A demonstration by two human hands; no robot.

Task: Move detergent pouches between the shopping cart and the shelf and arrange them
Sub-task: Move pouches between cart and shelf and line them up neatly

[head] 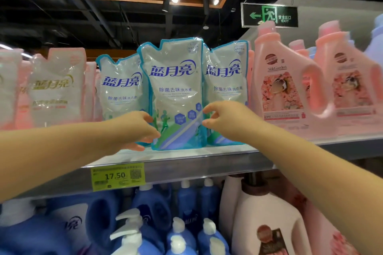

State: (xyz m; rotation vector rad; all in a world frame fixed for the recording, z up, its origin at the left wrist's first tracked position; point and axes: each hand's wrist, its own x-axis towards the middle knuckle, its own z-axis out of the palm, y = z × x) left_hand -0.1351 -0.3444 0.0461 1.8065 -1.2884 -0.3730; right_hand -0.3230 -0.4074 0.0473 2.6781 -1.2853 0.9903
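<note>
Three blue-and-white detergent pouches stand upright on the metal shelf [186, 163]. The middle pouch [176, 93] stands in front, overlapping the left pouch [120, 89] and the right pouch [226, 85]. My left hand [136, 130] is at the middle pouch's lower left edge, fingers loosely curled and touching the edge. My right hand [226, 122] is at its lower right edge, fingertips relaxed against it. Neither hand wraps around the pouch. The shopping cart is out of view.
Pink-and-white pouches [58, 87] fill the shelf to the left, and pink jugs [286, 80] stand to the right. A yellow price tag [117, 176] hangs on the shelf lip. Blue pump bottles [157, 213] and pale jugs [267, 219] crowd the shelf below.
</note>
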